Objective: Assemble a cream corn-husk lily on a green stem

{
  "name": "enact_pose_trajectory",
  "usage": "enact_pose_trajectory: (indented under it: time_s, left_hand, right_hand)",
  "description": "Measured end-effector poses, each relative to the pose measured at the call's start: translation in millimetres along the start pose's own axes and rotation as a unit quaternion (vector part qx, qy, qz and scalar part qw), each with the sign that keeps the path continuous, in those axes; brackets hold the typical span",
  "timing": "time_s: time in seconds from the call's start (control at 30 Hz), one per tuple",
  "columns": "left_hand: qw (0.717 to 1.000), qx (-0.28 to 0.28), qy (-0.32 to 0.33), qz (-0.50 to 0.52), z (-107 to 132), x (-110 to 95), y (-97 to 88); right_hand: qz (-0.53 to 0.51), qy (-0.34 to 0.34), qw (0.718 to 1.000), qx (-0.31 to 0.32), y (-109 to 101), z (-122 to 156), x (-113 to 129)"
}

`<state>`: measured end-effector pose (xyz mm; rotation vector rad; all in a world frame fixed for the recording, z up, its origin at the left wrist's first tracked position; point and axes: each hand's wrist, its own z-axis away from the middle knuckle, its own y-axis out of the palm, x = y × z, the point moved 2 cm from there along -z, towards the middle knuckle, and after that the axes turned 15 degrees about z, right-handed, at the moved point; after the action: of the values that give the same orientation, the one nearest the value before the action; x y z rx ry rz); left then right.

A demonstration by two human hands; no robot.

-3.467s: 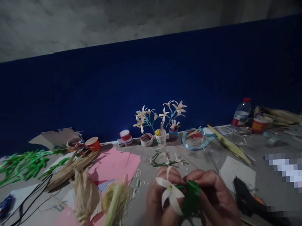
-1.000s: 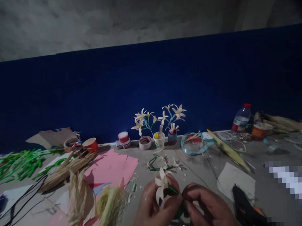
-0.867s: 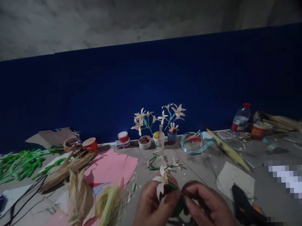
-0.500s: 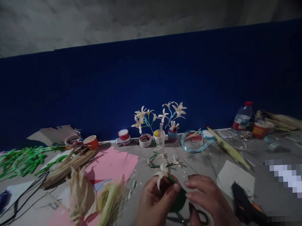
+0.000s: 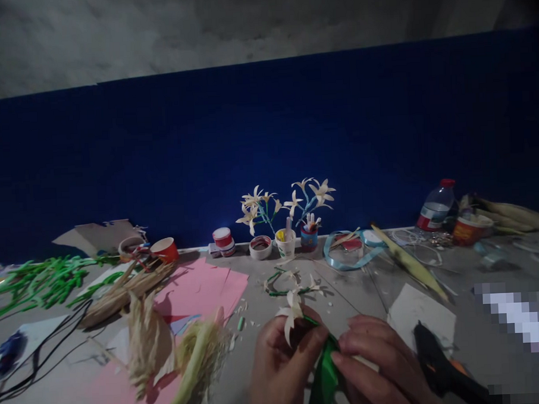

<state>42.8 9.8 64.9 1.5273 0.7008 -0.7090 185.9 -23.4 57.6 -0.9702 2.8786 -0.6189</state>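
My left hand (image 5: 280,362) pinches a pale flower (image 5: 293,313) by its green-wrapped stem, thumb against fingers, with the petals above my knuckles. A shiny green ribbon (image 5: 324,375) hangs from the stem between my hands. My right hand (image 5: 378,355) has its fingertips closed on the ribbon's right edge, close to my left thumb. Just beyond my hands lies a small green ring with pale petals (image 5: 285,292). The lower ends of the ribbon and of my right fingers are partly out of view.
To the right lie a black glue gun (image 5: 441,361), white paper (image 5: 421,314) and a bottle (image 5: 437,206). Pink paper (image 5: 202,291), dried husks (image 5: 146,344) and green pipe cleaners (image 5: 45,283) cover the left. Flower stems stand in a white cup (image 5: 285,244) by the blue partition (image 5: 182,152).
My right hand has closed in on the green ribbon, which now hangs as a folded strip lower down. The scissors handles seen by my right hand no longer show.
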Motion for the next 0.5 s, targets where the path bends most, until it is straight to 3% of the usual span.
enact_pose_trajectory:
  time_s: [0.17,0.27,0.37,0.5]
  left_hand:
    - [0.996,0.044,0.055,-0.060,4.4,-3.6,-2.3]
    - [0.986,0.090,0.104,-0.094,5.5,-6.6,-0.9]
    - [0.972,0.140,0.155,-0.111,5.1,-10.7,2.7]
    - [0.955,0.177,0.196,-0.132,5.2,-15.2,4.4]
  right_hand:
    - [-0.092,0.083,0.992,-0.023,1.0,7.7,-1.9]
    - [-0.194,0.164,0.967,-0.012,4.5,7.1,-2.8]
    - [-0.312,0.287,0.906,-0.010,8.2,5.4,-1.2]
    - [-0.445,0.434,0.783,0.032,13.1,5.2,2.2]
